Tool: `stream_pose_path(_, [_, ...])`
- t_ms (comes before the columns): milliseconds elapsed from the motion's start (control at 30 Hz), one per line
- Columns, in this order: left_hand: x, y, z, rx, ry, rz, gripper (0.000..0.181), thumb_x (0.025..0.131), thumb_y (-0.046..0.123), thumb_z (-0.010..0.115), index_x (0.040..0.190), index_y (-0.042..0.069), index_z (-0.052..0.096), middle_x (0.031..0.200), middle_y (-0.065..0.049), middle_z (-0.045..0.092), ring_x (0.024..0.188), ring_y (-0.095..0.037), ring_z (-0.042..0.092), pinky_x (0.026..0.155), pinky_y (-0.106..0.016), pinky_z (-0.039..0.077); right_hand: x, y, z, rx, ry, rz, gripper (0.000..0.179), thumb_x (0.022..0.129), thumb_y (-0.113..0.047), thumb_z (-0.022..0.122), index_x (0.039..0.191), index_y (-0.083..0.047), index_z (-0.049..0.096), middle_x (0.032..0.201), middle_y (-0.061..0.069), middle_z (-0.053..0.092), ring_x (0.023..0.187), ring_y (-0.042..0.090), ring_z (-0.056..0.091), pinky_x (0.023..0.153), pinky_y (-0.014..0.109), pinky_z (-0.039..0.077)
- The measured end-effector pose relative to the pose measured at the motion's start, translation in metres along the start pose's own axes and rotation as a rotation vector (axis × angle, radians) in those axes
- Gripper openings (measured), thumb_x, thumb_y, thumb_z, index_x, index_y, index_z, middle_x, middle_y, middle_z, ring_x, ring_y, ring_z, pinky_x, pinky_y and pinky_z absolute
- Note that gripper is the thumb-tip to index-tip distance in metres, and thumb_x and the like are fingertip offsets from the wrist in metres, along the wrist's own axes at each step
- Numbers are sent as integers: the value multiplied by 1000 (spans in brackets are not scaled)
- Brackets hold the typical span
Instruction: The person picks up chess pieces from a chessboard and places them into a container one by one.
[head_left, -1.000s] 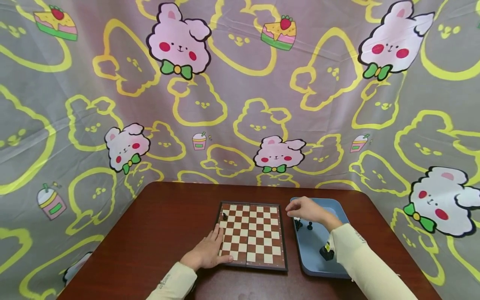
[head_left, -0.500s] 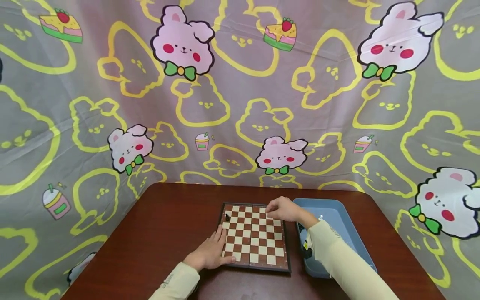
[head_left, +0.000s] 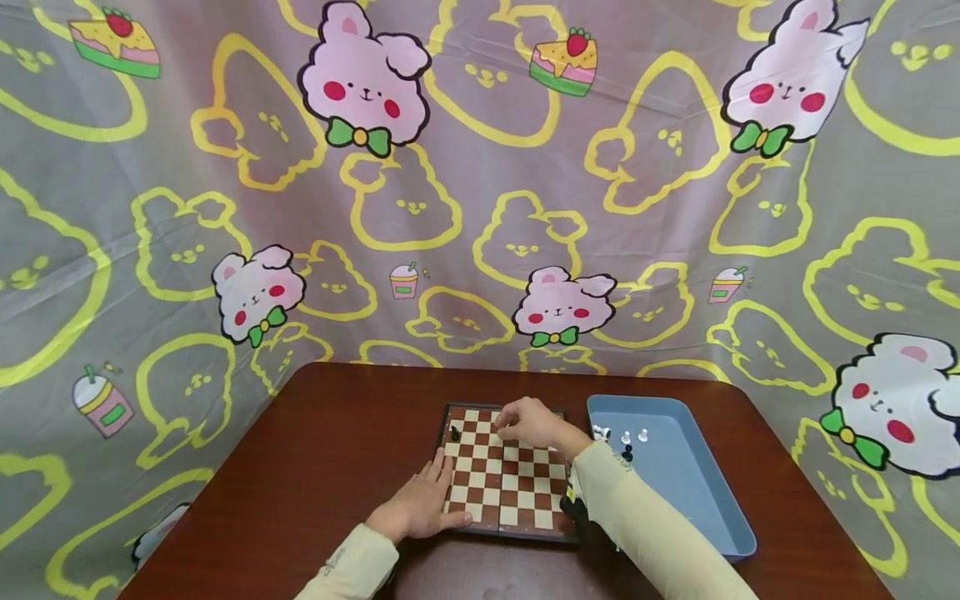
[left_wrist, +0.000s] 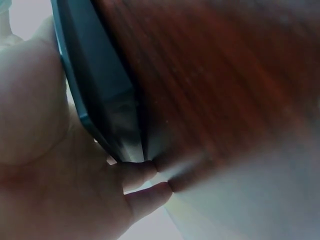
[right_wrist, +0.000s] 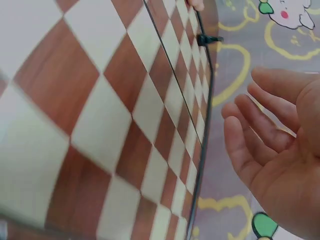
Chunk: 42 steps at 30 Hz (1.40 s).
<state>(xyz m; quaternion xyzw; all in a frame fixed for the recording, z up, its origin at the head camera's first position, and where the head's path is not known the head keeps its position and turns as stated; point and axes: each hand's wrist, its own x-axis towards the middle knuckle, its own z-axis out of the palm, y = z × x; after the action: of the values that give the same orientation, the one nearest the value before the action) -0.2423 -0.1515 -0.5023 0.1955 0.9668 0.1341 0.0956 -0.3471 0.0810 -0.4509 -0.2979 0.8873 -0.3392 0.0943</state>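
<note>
The left hand (head_left: 422, 502) rests at the near-left corner of a brown and cream folding chessboard (head_left: 480, 479), its fingers along the left edge. In the left wrist view, that palm lies against the board's dark side (left_wrist: 95, 65). Over the far middle of the board hovers the right hand (head_left: 528, 421), fingers bent. Its palm (right_wrist: 285, 175) shows in the right wrist view with loosely curved fingers and no piece visible between them. A black chess piece (head_left: 454, 433) stands in the far-left part of the board, also seen beyond the board's squares as a dark piece (right_wrist: 207, 40).
A blue tray (head_left: 697, 492) stands right of the board. White chess pieces (head_left: 642, 435) and a black piece (head_left: 627, 452) are in its far-left part. The dark red table (head_left: 337, 442) lies before a patterned curtain (head_left: 480, 317).
The right hand has moved left from over the tray to above the board, uncovering several pieces in the tray. The left hand has stayed on the board's edge.
</note>
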Motion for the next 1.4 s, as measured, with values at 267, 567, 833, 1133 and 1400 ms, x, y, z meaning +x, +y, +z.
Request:
stream_pose_path(267, [3, -1, 1, -1, 2, -7, 103, 84, 67, 52, 147, -8, 20, 153, -28, 9, 136, -42, 23, 103, -54, 31, 22, -7, 21, 53, 37, -9, 23, 91, -15, 64, 110, -4, 68, 101, 4, 66, 86, 17, 62, 71, 35, 51])
stream_pose_path(567, [4, -1, -1, 7, 14, -4, 103, 84, 66, 53, 146, -9, 21, 152, -29, 10, 135, -43, 24, 102, -54, 32, 39, -10, 35, 55, 53, 15, 24, 92, -14, 63, 114, -5, 67, 111, 8, 66, 101, 23, 60, 79, 38, 51])
stream_pose_path(833, [3, 2, -1, 27, 9, -11, 102, 84, 65, 54, 146, -9, 21, 152, -29, 10, 135, -43, 25, 100, -56, 32, 48, -3, 47, 117, 13, 33, 28, 93, -13, 62, 120, -7, 64, 119, 7, 62, 108, 24, 58, 81, 37, 51])
stream_pose_path(1133, [4, 2, 3, 52, 30, -8, 101, 84, 66, 53, 146, -8, 23, 152, -28, 13, 134, -43, 27, 100, -55, 34, 54, -4, 57, 144, -7, 34, 28, 92, -13, 63, 120, -7, 65, 115, 6, 63, 108, 26, 57, 79, 37, 50])
stream_pose_path(1400, [3, -1, 2, 59, 26, -19, 100, 84, 66, 53, 146, -7, 23, 152, -27, 12, 134, -43, 27, 101, -55, 33, 59, -6, 65, 110, 8, 14, 29, 92, -14, 63, 120, -9, 65, 110, 3, 64, 101, 20, 59, 80, 36, 49])
